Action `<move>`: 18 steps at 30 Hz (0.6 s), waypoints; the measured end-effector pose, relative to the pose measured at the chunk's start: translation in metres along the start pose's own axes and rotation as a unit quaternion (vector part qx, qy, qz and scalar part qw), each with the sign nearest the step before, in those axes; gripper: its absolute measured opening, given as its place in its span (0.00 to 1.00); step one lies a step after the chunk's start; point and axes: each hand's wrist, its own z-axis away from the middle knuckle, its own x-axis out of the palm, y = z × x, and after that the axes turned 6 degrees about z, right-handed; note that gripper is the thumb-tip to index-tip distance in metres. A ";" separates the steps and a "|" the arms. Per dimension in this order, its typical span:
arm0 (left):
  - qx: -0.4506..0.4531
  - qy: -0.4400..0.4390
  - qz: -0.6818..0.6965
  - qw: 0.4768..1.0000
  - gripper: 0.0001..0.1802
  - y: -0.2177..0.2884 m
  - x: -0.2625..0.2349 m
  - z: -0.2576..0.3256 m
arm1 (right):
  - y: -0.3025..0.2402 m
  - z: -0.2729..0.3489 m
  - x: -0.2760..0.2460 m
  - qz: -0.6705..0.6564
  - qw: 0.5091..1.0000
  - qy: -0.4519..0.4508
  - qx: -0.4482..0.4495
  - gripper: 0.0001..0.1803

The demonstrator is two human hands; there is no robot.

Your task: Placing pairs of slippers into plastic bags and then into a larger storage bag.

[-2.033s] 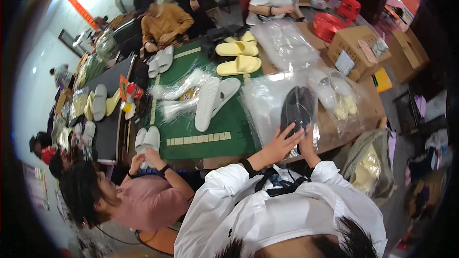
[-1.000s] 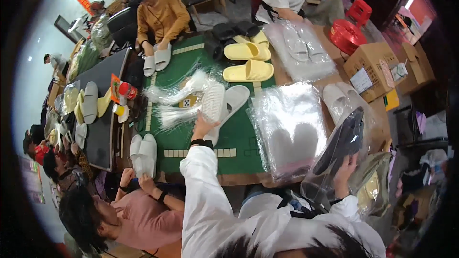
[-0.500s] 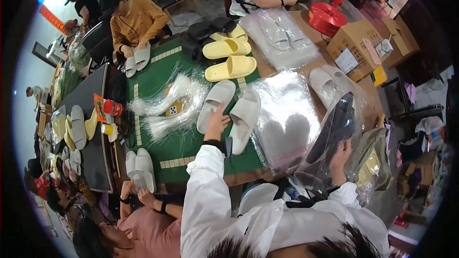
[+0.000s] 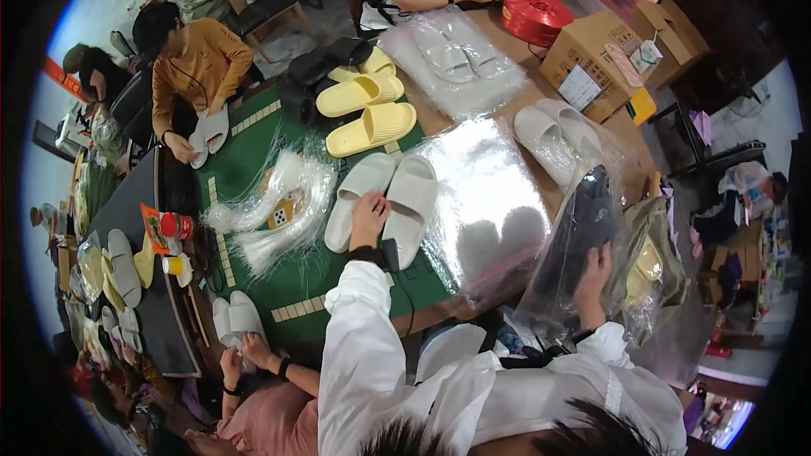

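A pair of light grey slippers (image 4: 409, 210) lies side by side on the green tabletop (image 4: 291, 287). My left hand (image 4: 370, 218) is over their inner edges, fingers closed on them where they meet. My right hand (image 4: 594, 283) grips the side of a clear plastic bag (image 4: 549, 283) at the table's right edge. A long dark shape (image 4: 583, 213), perhaps a dark slipper, shows through the film; my fingertips press against the bag. Just right of the grey pair lies a stack of shiny clear bags (image 4: 486, 194).
Yellow slippers (image 4: 372, 129) and black slippers (image 4: 312, 67) lie at the far side. White plastic strands (image 4: 291, 194) spread on the left. Bagged grey slippers (image 4: 557, 131), a cardboard box (image 4: 591, 59) and red twine (image 4: 536, 17) are at right. Co-workers handle slippers at left.
The two grey slippers, apart before, are now side by side, with my left hand between them. My right hand stays on the bag. The whole view has shifted, moving the table leftward.
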 end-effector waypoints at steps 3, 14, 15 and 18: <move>-0.023 0.051 0.018 0.998 0.20 -0.006 0.001 0.020 | 0.001 0.001 0.002 -0.026 1.000 0.002 0.009 0.28; 0.200 -0.114 -0.276 0.933 0.13 -0.035 -0.013 0.015 | -0.005 0.009 0.003 -0.027 0.999 -0.031 0.000 0.26; 0.271 -0.131 -0.454 0.839 0.16 -0.028 0.004 0.030 | -0.009 0.008 -0.005 -0.008 0.999 -0.033 -0.014 0.27; 0.253 -0.106 -0.440 0.855 0.09 -0.008 0.035 0.075 | -0.012 0.010 -0.022 -0.006 0.999 -0.020 -0.032 0.29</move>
